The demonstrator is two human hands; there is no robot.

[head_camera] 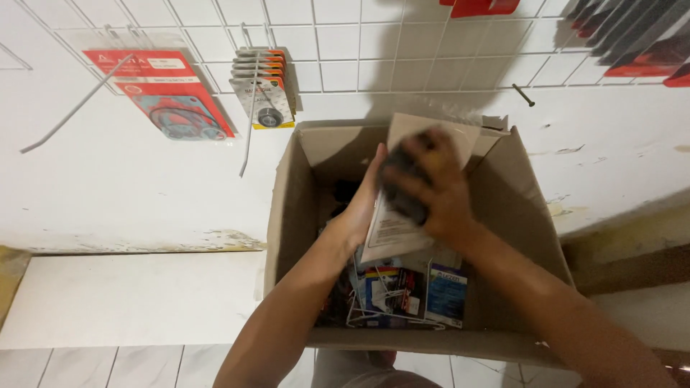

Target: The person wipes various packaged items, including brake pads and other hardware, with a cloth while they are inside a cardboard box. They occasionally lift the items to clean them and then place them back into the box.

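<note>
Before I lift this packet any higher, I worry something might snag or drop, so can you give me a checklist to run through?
1. Both hands on the carded packet: ok, left hand at its left edge, right hand over its front.
2. Packet above the other packets in the box: ok.
3. Cardboard box flaps open: ok.
4. Loose white wire hooks clear of the packet: cannot tell.
5. Dark part on the card secure: cannot tell, blurred.
6. Wall grid above the box has bare space: ok.

One cardboard box point(302, 215); two hands point(363, 205) point(438, 190); one held packet point(402, 215); two hanging wall packs point(162, 93) point(266, 86).
</note>
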